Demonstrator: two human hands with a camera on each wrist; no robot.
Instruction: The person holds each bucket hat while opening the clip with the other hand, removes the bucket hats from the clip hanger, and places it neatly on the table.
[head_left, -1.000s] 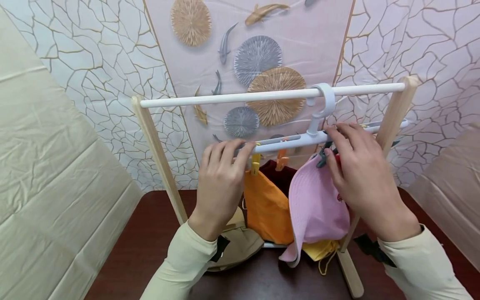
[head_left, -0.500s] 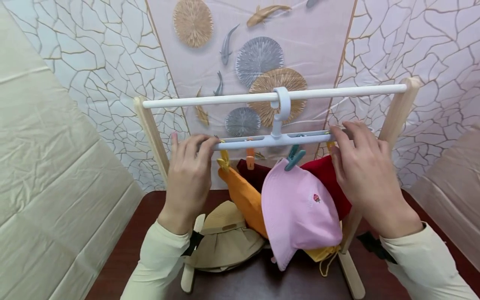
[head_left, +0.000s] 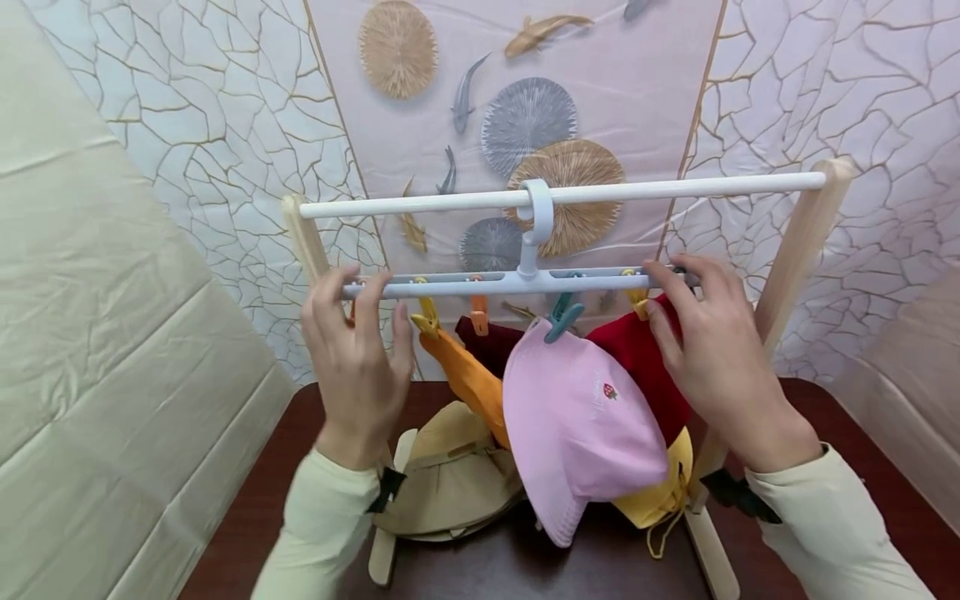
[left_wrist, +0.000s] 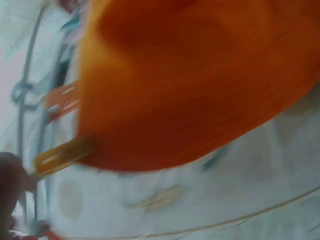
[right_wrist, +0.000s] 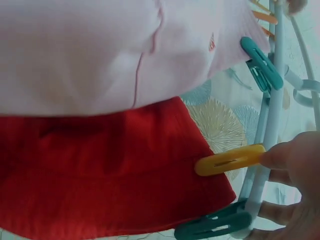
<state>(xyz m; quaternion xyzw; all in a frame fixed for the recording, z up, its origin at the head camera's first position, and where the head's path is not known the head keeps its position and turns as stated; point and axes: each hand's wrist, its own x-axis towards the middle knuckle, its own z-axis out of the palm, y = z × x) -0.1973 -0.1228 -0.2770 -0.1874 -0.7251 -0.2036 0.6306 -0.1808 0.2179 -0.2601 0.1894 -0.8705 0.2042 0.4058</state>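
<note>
A pale blue clip hanger [head_left: 480, 287] hangs by its hook from the white rod, and my hands hold it at both ends. My left hand [head_left: 352, 375] has its fingers over the left end, thumb apart from the bar. Fingers of my right hand [head_left: 716, 358] curl over the right end; the thumb lies by a yellow clip [right_wrist: 230, 160]. From the clips hang a pink bucket hat [head_left: 577, 417] with a strawberry motif, a red hat [right_wrist: 110, 170], an orange cloth item [left_wrist: 190, 90] with a curved edge, and something dark red [head_left: 491, 346]. A teal clip [head_left: 562, 317] grips the pink hat.
The white rod [head_left: 675, 190] spans a wooden rack standing on a dark red-brown table [head_left: 247, 517]. A tan hat [head_left: 450, 483] lies at the rack's left foot. Something yellow with a cord [head_left: 663, 483] shows behind the pink hat. Patterned wall covering stands close behind.
The hanger has slid left along the rod with its hats and straightened. My left hand has moved left and shifted its fingers at the hanger's end; my right hand stays near the right end.
</note>
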